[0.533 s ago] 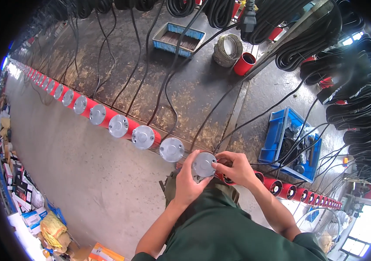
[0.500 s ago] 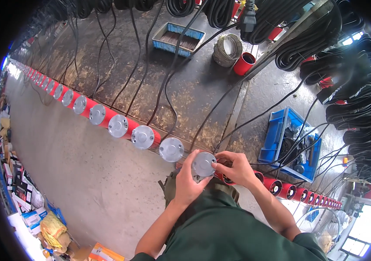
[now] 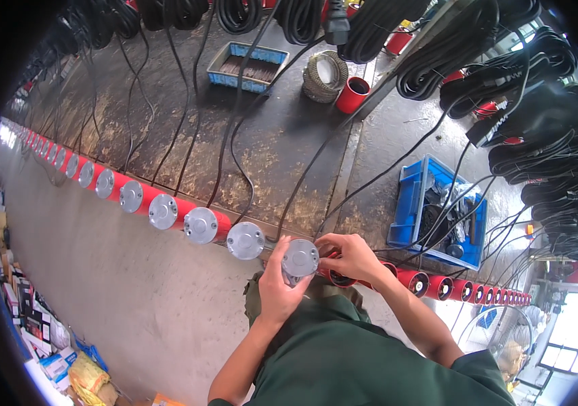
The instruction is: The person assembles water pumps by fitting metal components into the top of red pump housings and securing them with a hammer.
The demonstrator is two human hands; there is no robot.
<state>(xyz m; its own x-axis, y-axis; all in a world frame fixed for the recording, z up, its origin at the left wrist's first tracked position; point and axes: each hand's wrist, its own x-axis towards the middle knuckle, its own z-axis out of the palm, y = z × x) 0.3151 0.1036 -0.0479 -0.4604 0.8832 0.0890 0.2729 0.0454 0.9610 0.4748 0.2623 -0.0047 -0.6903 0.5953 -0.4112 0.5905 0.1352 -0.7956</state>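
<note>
My left hand [image 3: 279, 291] grips a round silver metal end cap [image 3: 300, 257] by its edge, its flat face turned up. Small dark screw holes or screws show near the cap's rim. Just right of it my right hand [image 3: 353, 258] is closed, thumb and fingers together beside a red cylinder [image 3: 340, 278]; whether they hold something small I cannot make out. The open end of that cylinder is partly hidden under the hand. To the left, another silver cap [image 3: 245, 241] sits in the row, next to a capped red cylinder [image 3: 202, 225].
Capped red cylinders run along the bench edge to the left, open-ended ones [image 3: 413, 284] to the right. Black cables cross the worn bench [image 3: 289, 149]. On it stand a blue crate [image 3: 402, 203], a blue tray [image 3: 216, 76], a mesh-like roll [image 3: 317, 88] and a red cup-shaped cylinder [image 3: 353, 96].
My right thumb has come off the cap's face, and the right hand now sits slightly apart from it. The left hand keeps its hold. The whole view has shifted a little.
</note>
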